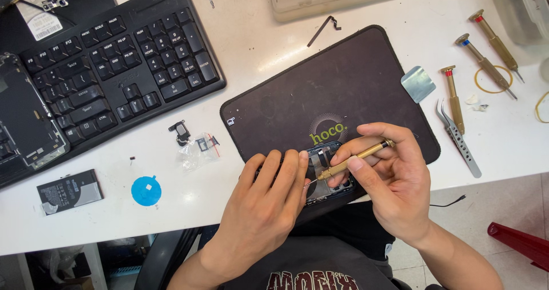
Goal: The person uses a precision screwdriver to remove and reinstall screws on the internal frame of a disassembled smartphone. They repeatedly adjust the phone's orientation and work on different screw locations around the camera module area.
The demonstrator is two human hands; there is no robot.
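1. Right now the left hand (264,201) lies flat over the left part of an opened phone (325,178), its fingers (286,173) pressed down on the frame to steady it; they are curled over it and not wrapped around it.
2. Meanwhile the right hand (394,181) pinches a brass screwdriver (353,160) between thumb and fingertips (355,164), pen-style, with the thin tip slanting down to the phone just beside the left index finger.
3. The phone sits under both sets of fingers at the near edge of a dark work mat (343,84), its inner parts showing between the two hands.
4. Beyond the right fingers, well apart on the white table (257,50), lie three more brass screwdrivers (486,64), curved tweezers (457,138), a small metal sheet (418,84) and a yellow rubber band (493,80).
5. Left of the left fingers, near them, are a small clear bag (197,150), a tiny black part (180,131) and a blue round sticker (146,190).
6. Farther off on that side rest a black battery (70,191), a black keyboard (114,67) and another stripped phone body (26,118).
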